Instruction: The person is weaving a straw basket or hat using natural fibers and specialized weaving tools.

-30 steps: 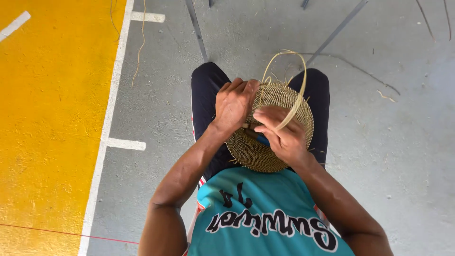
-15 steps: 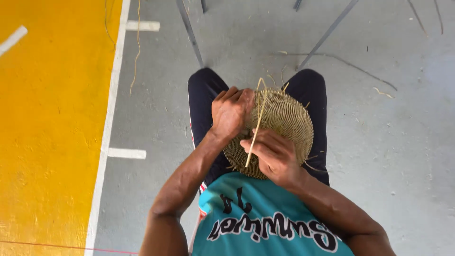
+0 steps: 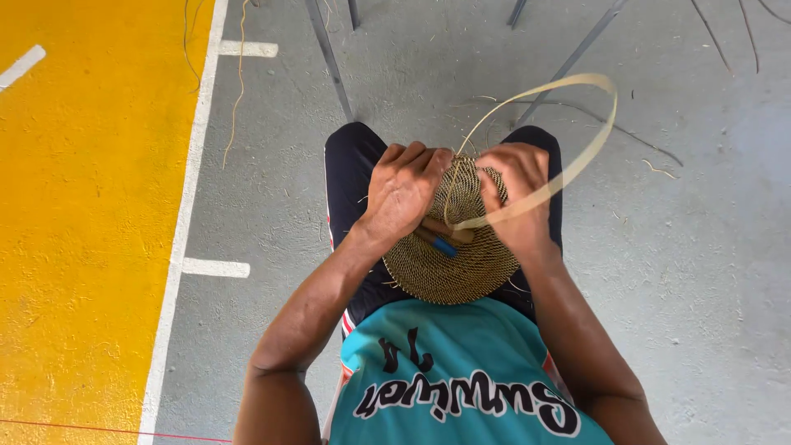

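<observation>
Nearest the camera, a teal sleeveless jersey [image 3: 461, 371] with dark lettering, and below it two bare forearms reaching away toward the lap. Resting on the lap, over dark shorts [image 3: 350, 177], a round, tightly woven straw-coloured disc [image 3: 449, 264], domed like a basket base or hat crown. Left hand [image 3: 404, 194] curled over the disc's upper left edge, fingers folded down and gripping the weave. Tucked against that palm, a slim brown tool with a blue tip [image 3: 437, 239], lying across the disc; probably pinned under the left thumb, though the grip itself hidden. Right hand [image 3: 515, 202] closed on the disc's upper right edge, pinching a long flat pale cane strip [image 3: 577, 161] where it meets the weave. From there the strip arching up and out to the right in a wide open loop, curving back down to the disc between the two hands. Both hands just beside each other, touching the disc. Farther out, grey concrete floor [image 3: 700, 272] scattered with loose thin fibres, slanted grey metal legs [image 3: 329, 58] at the top, and to the left a yellow painted zone [image 3: 82, 206] bordered by white lines [image 3: 185, 222].
</observation>
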